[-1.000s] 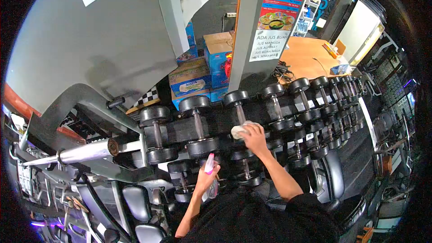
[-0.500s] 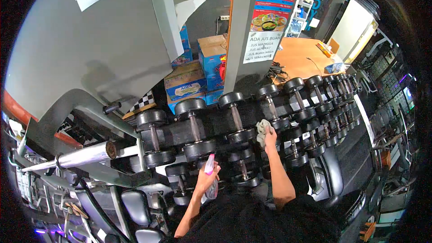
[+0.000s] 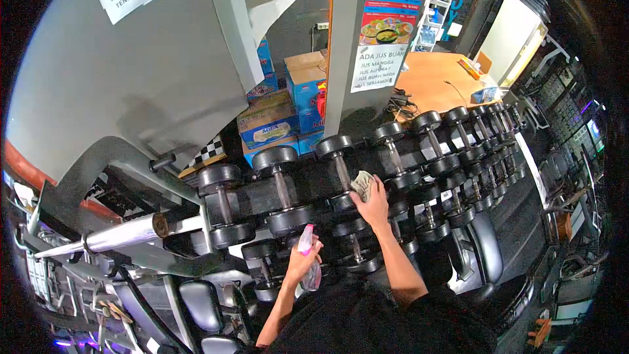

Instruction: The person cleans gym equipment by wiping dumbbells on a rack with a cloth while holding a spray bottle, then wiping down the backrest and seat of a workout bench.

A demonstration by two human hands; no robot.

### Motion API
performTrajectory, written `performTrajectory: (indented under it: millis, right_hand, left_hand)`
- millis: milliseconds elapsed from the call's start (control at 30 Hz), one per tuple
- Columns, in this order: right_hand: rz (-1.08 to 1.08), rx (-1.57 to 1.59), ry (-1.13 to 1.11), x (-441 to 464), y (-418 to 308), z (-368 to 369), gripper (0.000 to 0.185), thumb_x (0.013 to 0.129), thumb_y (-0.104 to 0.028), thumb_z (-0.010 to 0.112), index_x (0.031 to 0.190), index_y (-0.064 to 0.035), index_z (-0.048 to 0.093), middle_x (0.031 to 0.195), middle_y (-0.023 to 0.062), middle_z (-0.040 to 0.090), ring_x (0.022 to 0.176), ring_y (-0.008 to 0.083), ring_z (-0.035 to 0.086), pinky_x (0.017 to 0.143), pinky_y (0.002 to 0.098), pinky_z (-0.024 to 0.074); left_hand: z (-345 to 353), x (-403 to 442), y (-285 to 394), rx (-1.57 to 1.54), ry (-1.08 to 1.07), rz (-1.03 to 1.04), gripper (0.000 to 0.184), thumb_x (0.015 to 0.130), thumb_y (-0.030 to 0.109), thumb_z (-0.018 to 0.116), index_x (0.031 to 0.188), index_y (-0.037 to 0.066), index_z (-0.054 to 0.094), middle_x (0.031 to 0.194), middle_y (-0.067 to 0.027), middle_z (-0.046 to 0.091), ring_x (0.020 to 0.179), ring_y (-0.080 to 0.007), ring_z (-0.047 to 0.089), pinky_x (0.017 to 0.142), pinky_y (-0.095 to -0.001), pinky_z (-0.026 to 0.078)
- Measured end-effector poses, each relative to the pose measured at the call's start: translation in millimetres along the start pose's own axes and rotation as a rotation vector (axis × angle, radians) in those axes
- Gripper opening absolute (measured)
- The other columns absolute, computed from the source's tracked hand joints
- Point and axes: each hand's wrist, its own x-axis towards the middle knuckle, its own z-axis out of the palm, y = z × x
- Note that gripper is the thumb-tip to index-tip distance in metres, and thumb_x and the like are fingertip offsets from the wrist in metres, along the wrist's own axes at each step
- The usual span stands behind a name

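Note:
A clear spray bottle with a pink and white top (image 3: 306, 238) is gripped in my left hand (image 3: 303, 261), held upright in front of the lower row of dumbbells. My right hand (image 3: 373, 206) has its fingers closed on a pale, crumpled cloth (image 3: 362, 185). The cloth lies against the near end of a black dumbbell (image 3: 341, 172) on the upper row of the rack; the hand partly hides that end. Left of it stands another upper-row dumbbell (image 3: 282, 187). Below my right hand a lower-row dumbbell (image 3: 356, 246) shows.
The dumbbell rack runs from a silver barbell sleeve (image 3: 124, 235) at left toward the far right. Behind it are stacked cardboard boxes (image 3: 268, 124), a grey pillar (image 3: 347, 72) with posters and an orange-brown table (image 3: 432, 82). Padded benches (image 3: 200, 305) stand close in front.
My right hand has moved left with the cloth, from the gap between two upper-row dumbbells onto the near end of one. The left hand keeps the spray bottle in nearly the same place.

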Motion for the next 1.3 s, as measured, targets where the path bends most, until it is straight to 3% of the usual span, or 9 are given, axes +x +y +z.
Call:
performTrajectory:
  millis: [167, 233, 367, 500, 567, 700, 833, 1067, 1300]
  right_hand:
    - [-0.081, 0.229, -0.041, -0.6, 25.7, 1.1, 0.045, 0.086, -0.026, 0.065, 0.118, 0.0006, 0.05, 0.119, 0.0218, 0.053, 0.108, 0.0392, 0.053, 0.091, 0.0433, 0.044]
    - [0.188, 0.473, -0.056, -7.4, 52.6, 15.4, 0.042, 0.093, -0.026, 0.057, 0.122, 0.0033, 0.049, 0.122, 0.0235, 0.053, 0.114, 0.0377, 0.051, 0.093, 0.0402, 0.0414]
    - [0.679, 0.314, -0.268, -20.1, 93.8, 41.5, 0.04, 0.096, -0.028, 0.05, 0.124, 0.001, 0.05, 0.12, 0.0228, 0.056, 0.112, 0.0352, 0.054, 0.091, 0.0386, 0.042]
    - [0.502, 0.212, -0.127, -26.4, 118.7, 66.4, 0.037, 0.096, -0.027, 0.051, 0.121, 0.0005, 0.053, 0.11, 0.02, 0.062, 0.102, 0.0341, 0.059, 0.086, 0.0383, 0.044]
    - [0.463, 0.472, -0.08, -20.3, 89.9, 45.2, 0.034, 0.094, -0.024, 0.055, 0.117, 0.0014, 0.053, 0.107, 0.0188, 0.062, 0.1, 0.0332, 0.06, 0.085, 0.0377, 0.045]
    - [0.228, 0.326, 0.086, -25.5, 30.9, 11.9, 0.033, 0.086, -0.017, 0.064, 0.113, -0.0012, 0.054, 0.113, 0.0195, 0.059, 0.105, 0.0373, 0.056, 0.09, 0.0408, 0.0442]
    - [-0.168, 0.048, -0.004, -28.1, -9.0, 2.4, 0.041, 0.073, -0.009, 0.069, 0.112, -0.0064, 0.056, 0.115, 0.0124, 0.054, 0.112, 0.0355, 0.049, 0.096, 0.0465, 0.0383]
    - [-0.619, -0.156, -0.321, -48.0, -37.7, 29.0, 0.039, 0.078, -0.011, 0.058, 0.116, -0.0193, 0.055, 0.116, 0.0037, 0.054, 0.109, 0.0259, 0.05, 0.095, 0.0436, 0.0364]
    - [-0.502, 0.049, -0.482, -42.9, -51.3, 25.0, 0.028, 0.081, -0.014, 0.059, 0.11, -0.0136, 0.058, 0.11, 0.0097, 0.058, 0.108, 0.0286, 0.054, 0.094, 0.0431, 0.0406]
  left_hand:
    - [-1.6, 2.8, -8.3, -0.023, -0.016, -0.022, 0.03, 0.091, 0.02, 0.062, 0.112, 0.001, 0.053, 0.09, -0.0072, 0.063, 0.057, -0.0121, 0.058, 0.052, -0.0266, 0.047]
    - [-0.3, 3.6, -4.5, 0.016, -0.004, -0.042, 0.03, 0.091, 0.02, 0.062, 0.112, 0.001, 0.053, 0.09, -0.0071, 0.063, 0.057, -0.0125, 0.058, 0.052, -0.0267, 0.047]
    - [-1.4, 5.2, -7.1, -0.033, -0.009, -0.033, 0.03, 0.091, 0.021, 0.062, 0.111, 0.001, 0.053, 0.09, -0.0071, 0.063, 0.056, -0.0128, 0.058, 0.052, -0.0275, 0.047]
    - [-1.4, 5.1, -8.5, -0.043, 0.005, -0.014, 0.03, 0.091, 0.022, 0.062, 0.112, 0.002, 0.053, 0.089, -0.0075, 0.063, 0.055, -0.013, 0.058, 0.052, -0.0276, 0.047]
    - [-2.0, 8.0, -9.1, -0.043, 0.01, -0.015, 0.031, 0.091, 0.022, 0.062, 0.113, 0.002, 0.053, 0.089, -0.0076, 0.063, 0.055, -0.0131, 0.058, 0.052, -0.0277, 0.047]
    - [-0.9, 11.1, -6.9, -0.006, 0.007, -0.044, 0.026, 0.092, 0.017, 0.06, 0.113, 0.004, 0.053, 0.089, -0.0071, 0.062, 0.059, -0.0129, 0.058, 0.052, -0.0285, 0.049]
    - [3.4, 14.9, -5.6, -0.013, 0.008, -0.062, 0.023, 0.092, 0.014, 0.058, 0.113, 0.004, 0.053, 0.09, -0.0063, 0.062, 0.059, -0.0131, 0.058, 0.052, -0.029, 0.051]
    - [6.2, 15.0, -1.4, -0.03, -0.042, -0.001, 0.025, 0.092, 0.016, 0.06, 0.113, 0.005, 0.052, 0.091, -0.0066, 0.062, 0.058, -0.0126, 0.059, 0.054, -0.0289, 0.05]
    - [-2.6, 5.6, 4.9, -0.027, -0.002, -0.005, 0.028, 0.092, 0.019, 0.06, 0.114, 0.003, 0.052, 0.089, -0.0073, 0.062, 0.057, -0.013, 0.059, 0.052, -0.0278, 0.049]
